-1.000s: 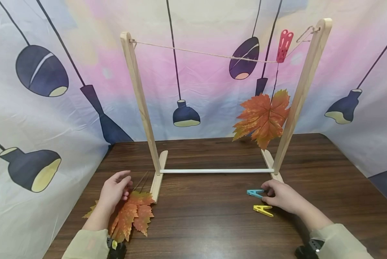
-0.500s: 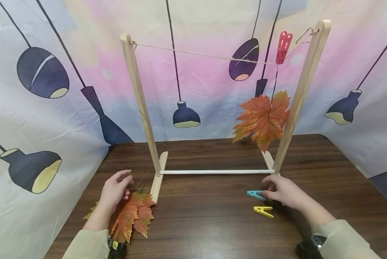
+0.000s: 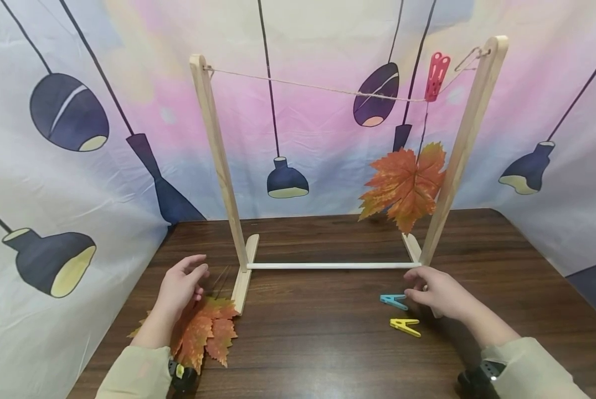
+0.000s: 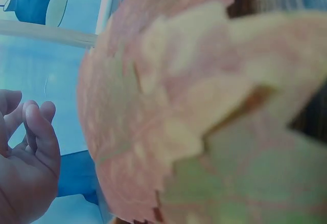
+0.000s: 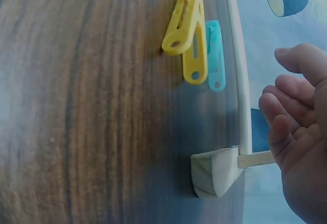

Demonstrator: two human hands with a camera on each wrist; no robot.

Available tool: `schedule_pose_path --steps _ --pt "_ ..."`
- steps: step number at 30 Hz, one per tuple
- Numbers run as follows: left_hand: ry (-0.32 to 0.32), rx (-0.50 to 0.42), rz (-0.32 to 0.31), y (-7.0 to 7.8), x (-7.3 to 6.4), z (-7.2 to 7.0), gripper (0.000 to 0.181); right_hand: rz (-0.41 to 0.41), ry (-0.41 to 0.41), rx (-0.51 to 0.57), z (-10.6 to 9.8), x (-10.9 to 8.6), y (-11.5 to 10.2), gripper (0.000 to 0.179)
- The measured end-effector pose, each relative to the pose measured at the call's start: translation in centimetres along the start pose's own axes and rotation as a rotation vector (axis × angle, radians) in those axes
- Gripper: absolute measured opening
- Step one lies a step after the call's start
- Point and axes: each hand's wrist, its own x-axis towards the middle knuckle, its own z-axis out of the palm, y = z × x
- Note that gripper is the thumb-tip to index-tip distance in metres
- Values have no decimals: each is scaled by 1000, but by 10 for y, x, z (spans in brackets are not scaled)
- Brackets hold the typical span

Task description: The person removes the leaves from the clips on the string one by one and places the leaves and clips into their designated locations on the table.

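Note:
My left hand (image 3: 180, 285) hovers with loosely bent fingers over the orange-green maple leaves (image 3: 197, 335), whose thin stems point towards the wooden stand (image 3: 220, 172). In the left wrist view the leaves (image 4: 153, 106) loom large beside the hand (image 4: 30, 157), which holds nothing. My right hand (image 3: 442, 293), also holding nothing, is just right of a blue clothespin (image 3: 394, 301). A yellow clothespin (image 3: 405, 327) lies nearer on the table. The right wrist view shows that hand's relaxed fingers (image 5: 288, 93) apart from both clothespins. A red clothespin (image 3: 435, 77) on the string pins up another maple leaf (image 3: 405, 185).
The stand's string (image 3: 318, 87) sags between two posts, with a loop at the right end. A white rod (image 3: 333, 266) joins its feet low over the brown table (image 3: 298, 343). Behind hangs a cloth (image 3: 328, 33) printed with lamps.
My right hand has drawn slightly back and up from the blue clothespin, which stays on the table. My left hand has risen a little above the leaves.

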Motion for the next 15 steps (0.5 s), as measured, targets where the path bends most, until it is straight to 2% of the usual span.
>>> schedule_pose_path --steps 10,15 --pt "-32 -67 22 11 -2 5 43 -12 20 8 -7 -1 -3 34" --pt "-40 -67 24 16 -4 7 43 -19 28 2 -9 0 -6 32"
